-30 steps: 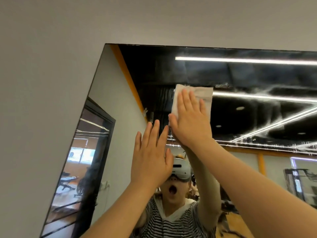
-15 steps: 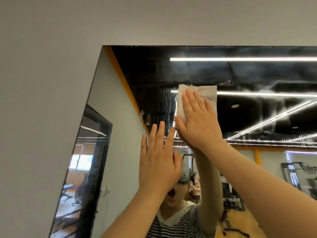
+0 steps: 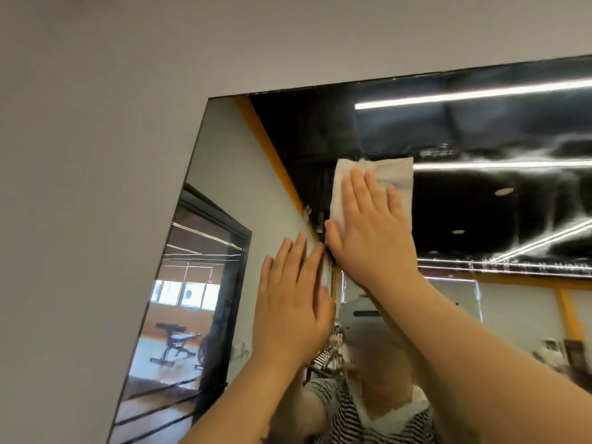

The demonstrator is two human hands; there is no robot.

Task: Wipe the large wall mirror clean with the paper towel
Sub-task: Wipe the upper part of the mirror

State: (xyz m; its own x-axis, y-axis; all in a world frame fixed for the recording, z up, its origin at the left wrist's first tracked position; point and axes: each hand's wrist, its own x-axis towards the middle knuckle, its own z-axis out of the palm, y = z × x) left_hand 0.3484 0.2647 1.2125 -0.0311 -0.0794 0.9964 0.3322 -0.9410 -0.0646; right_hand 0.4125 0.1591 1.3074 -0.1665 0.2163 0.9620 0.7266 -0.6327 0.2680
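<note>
The large wall mirror [image 3: 480, 129] fills the right and lower part of the view, its top left corner at upper centre. A white paper towel [image 3: 394, 174] lies flat on the glass a little below the top edge. My right hand [image 3: 371, 225] presses it against the mirror with straight fingers, covering its lower half. My left hand [image 3: 291, 302] rests flat on the glass just below and to the left, fingers straight, holding nothing. Hazy streaks show on the glass to the right of the towel.
Plain grey wall [image 3: 96, 155] surrounds the mirror on the left and above. The mirror reflects a gym room with a weight bench, ceiling light strips, an orange wall stripe and a person in a striped shirt.
The view has tilted and swung, so the mirror corner sits further right and lower. Both hands stay flat on the glass; the right hand and towel have shifted slightly relative to the reflection.
</note>
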